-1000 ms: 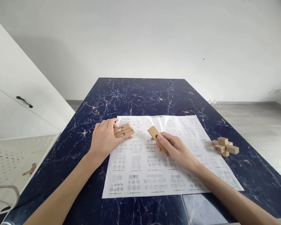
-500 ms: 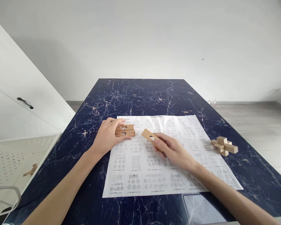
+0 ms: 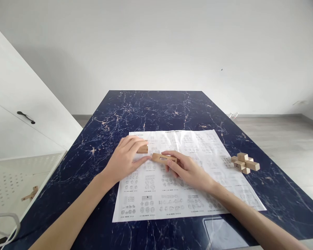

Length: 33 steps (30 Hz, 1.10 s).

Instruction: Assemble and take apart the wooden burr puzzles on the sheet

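Observation:
My left hand curls over a pair of wooden puzzle pieces at the left part of the printed sheet, hiding most of them. Its thumb tip comes close to the near end of another slotted wooden puzzle piece; whether they touch I cannot tell. That piece is pinched between thumb and fingers of my right hand, lying nearly level, with a dark mark at its right end. Under both hands is the printed sheet, covered with small puzzle diagrams.
An assembled wooden cross puzzle sits at the sheet's right edge. A phone-like glossy slab lies at the near edge of the dark blue marbled table. Left and lower, a white perforated surface bears another wooden piece and a white cable.
My right hand has turned its wooden piece closer to level and brought it leftward to my left thumb. My left fingers now cover more of the two pieces. The view has shifted slightly.

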### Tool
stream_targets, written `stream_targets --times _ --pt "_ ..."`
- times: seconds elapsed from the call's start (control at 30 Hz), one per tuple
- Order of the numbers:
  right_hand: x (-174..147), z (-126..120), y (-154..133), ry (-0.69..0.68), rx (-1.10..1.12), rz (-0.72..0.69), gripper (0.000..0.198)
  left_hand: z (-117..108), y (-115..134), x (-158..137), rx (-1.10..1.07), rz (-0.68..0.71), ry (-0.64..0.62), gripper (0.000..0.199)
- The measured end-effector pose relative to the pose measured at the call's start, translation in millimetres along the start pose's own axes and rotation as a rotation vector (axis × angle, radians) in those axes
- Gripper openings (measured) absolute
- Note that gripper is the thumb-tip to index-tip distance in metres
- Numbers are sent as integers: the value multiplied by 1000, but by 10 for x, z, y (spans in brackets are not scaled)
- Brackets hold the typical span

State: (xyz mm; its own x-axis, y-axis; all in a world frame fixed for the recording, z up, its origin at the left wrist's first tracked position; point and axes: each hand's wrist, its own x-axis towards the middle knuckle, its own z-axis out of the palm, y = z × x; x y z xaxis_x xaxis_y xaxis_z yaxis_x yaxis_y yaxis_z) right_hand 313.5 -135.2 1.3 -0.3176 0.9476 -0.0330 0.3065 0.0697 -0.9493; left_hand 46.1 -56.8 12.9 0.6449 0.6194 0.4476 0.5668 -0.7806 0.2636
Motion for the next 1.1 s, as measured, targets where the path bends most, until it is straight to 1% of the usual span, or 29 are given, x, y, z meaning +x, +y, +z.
stream_targets --times 0.1,0.17,0.27,0.33,0.43,0.6,0.73,0.83,0.9,0.97,1.1 --pt "-8 7 -20 -11 -66 -31 40 45 193 -1 -43 135 -41 38" --pt "-13 12 -36 -40 -73 -40 39 73 291 -12 -46 208 -44 37" --pt "-15 20 -53 -88 -43 -37 38 93 357 -33 -3 292 -35 31" --pt "-13 27 -51 -97 -15 -35 37 83 345 -45 29 312 -39 30" --pt "-6 33 -29 -73 27 -30 36 22 268 -56 53 309 -62 28" --pt "8 17 9 -10 53 11 34 -144 111 -48 30 270 -125 18" --pt "8 8 6 -4 58 23 32 -214 59 -28 51 223 -153 16" --pt "0 11 -4 -7 63 33 32 -189 71 -26 54 165 -160 30" --pt "-3 12 -6 -8 64 36 32 -142 94 -29 42 135 -158 36" --pt "-2 11 -6 -5 61 39 33 -90 116 -32 27 129 -170 35" --pt "9 7 -17 -1 52 37 34 -44 114 -31 17 164 -203 24"
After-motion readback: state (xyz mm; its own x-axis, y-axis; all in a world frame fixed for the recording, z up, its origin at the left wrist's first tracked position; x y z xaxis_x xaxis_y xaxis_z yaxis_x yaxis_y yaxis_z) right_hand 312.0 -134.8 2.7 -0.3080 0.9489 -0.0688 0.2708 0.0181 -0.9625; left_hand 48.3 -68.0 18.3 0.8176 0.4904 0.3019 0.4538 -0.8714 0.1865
